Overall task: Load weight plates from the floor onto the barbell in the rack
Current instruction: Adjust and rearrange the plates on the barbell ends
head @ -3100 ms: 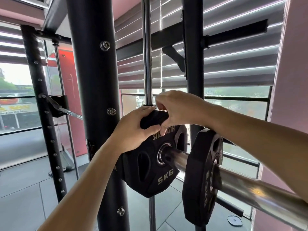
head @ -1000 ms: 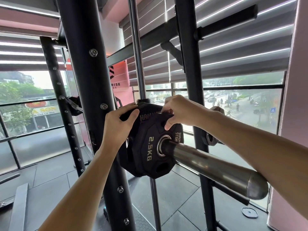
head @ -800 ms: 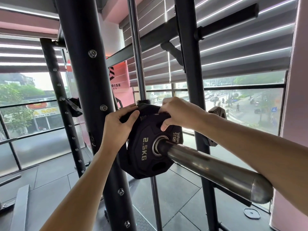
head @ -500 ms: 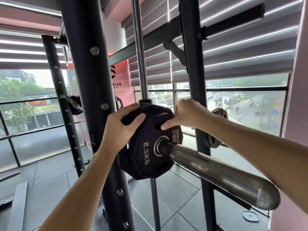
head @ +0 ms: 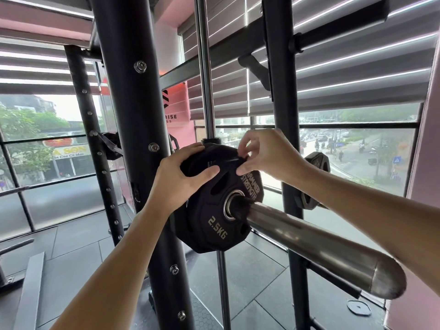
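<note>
A black 2.5 kg weight plate [head: 214,225] sits on the steel barbell sleeve [head: 309,239], pushed far in against the rack; any plate behind it is hidden. My left hand [head: 176,182] wraps the plate's upper left rim, thumb across its face. At the top right rim, my right hand [head: 269,156] pinches the edge with thumb and curled fingertips. The sleeve's rounded outer end points toward me at lower right and is bare.
A thick black rack upright [head: 128,91] stands just left of the plate, a chrome guide rod [head: 204,67] behind it, and a second upright [head: 281,91] to the right. Another dark plate [head: 317,163] hangs behind my right forearm. A small grey disc [head: 358,307] lies on the floor.
The 2.5 kg plate slid inward along the sleeve up to the rack and turned slightly. My right hand went from lying flat on it to pinching its top rim.
</note>
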